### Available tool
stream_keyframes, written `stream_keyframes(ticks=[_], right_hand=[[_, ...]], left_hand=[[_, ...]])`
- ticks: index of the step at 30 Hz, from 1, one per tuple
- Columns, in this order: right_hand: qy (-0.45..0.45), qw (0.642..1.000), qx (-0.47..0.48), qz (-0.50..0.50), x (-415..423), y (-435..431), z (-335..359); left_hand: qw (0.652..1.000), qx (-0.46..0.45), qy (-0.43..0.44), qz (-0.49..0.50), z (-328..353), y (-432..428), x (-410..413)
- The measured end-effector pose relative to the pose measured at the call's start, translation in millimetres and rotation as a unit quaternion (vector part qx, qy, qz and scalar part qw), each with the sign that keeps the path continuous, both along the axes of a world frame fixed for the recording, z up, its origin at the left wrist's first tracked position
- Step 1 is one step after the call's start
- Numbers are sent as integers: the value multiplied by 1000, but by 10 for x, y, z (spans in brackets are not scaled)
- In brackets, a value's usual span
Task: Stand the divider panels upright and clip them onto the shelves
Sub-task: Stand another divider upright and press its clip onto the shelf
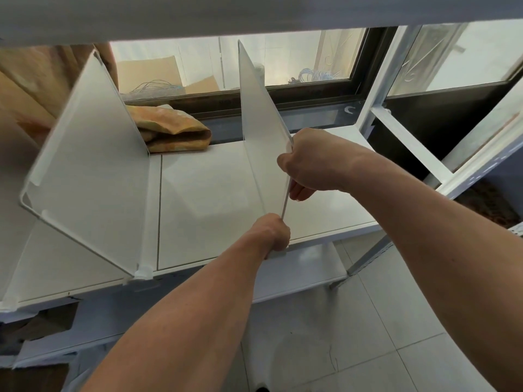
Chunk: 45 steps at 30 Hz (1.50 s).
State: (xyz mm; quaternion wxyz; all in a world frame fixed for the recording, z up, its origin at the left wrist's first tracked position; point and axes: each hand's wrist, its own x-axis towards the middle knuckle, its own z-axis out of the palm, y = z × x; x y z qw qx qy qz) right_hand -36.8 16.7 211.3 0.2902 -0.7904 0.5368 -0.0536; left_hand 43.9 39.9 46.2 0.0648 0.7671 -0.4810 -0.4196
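Two frosted white divider panels stand upright on the white shelf (209, 222). The left panel (93, 171) sits at the shelf's left part, its white clip (143, 274) hooked over the front edge. The right panel (261, 142) stands near the shelf's middle. My right hand (308, 162) grips the right panel's near edge about halfway up. Lower down, my left hand (273, 233) grips the same panel's bottom front corner at the shelf's front edge; the clip there is hidden under my fingers.
A folded orange-patterned cloth (172, 128) lies at the back of the shelf between the panels. Another shelf board (198, 12) runs overhead. A white metal rack frame (396, 128) stands to the right by the window. A lower shelf and tiled floor (382, 321) lie below.
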Motion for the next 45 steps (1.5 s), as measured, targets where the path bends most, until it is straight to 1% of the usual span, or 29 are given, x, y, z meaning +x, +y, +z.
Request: stream_keyframes(ticks=[5, 12, 18, 23, 25, 28, 33, 40, 45], right_hand=[[7, 1000, -6, 0, -5, -17, 12], [10, 1000, -28, 10, 12, -27, 29], [13, 1000, -12, 9, 30, -43, 57], [4, 1000, -26, 5, 4, -63, 66], [-4, 999, -44, 8, -9, -109, 154], [-34, 999, -34, 4, 1, -175, 374], [-48, 998, -27, -6, -45, -125, 400], [-35, 999, -35, 14, -49, -87, 166], [-36, 998, -51, 18, -47, -100, 88]], left_hand=[[1000, 25, 11, -1, 11, -15, 9], [996, 50, 14, -68, 25, -32, 52], [998, 37, 39, -16, 32, -24, 78], [997, 53, 44, -39, 46, -47, 91], [997, 37, 64, -33, 106, -91, 93], [994, 33, 90, -47, 301, -152, 96], [992, 57, 69, -86, 415, -116, 194], [996, 29, 69, -48, 221, -7, 138], [997, 28, 61, -45, 153, -40, 162]])
